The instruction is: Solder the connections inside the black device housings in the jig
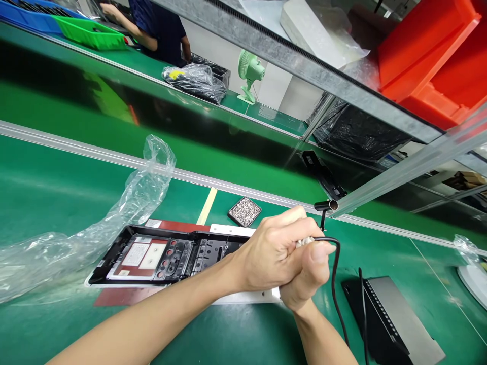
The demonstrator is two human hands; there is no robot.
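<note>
My left hand [268,248] and my right hand [304,281] are closed together, one against the other, around a corded object with a whitish, wrapped-looking end [305,242]. Most of it is hidden by my fingers, so its kind does not show. From that end a black cable [335,284] bends over and hangs down to the right. Under my left wrist lies a long black plastic housing [186,256], its inner side facing up, with ribs, holes and a pale label panel. It rests over a white plate [243,298] and a reddish-brown sheet [122,296]; my hands cover its right part.
Clear plastic film [125,203] lies left of the housing. Behind stand a speckled square pad [245,211] and a black tube holder [325,205] beside a metal post. A black-and-grey panel [395,319] lies right. Overhead runs a metal shelf [304,61] with a red bin [426,61]. A person [160,30] works beyond.
</note>
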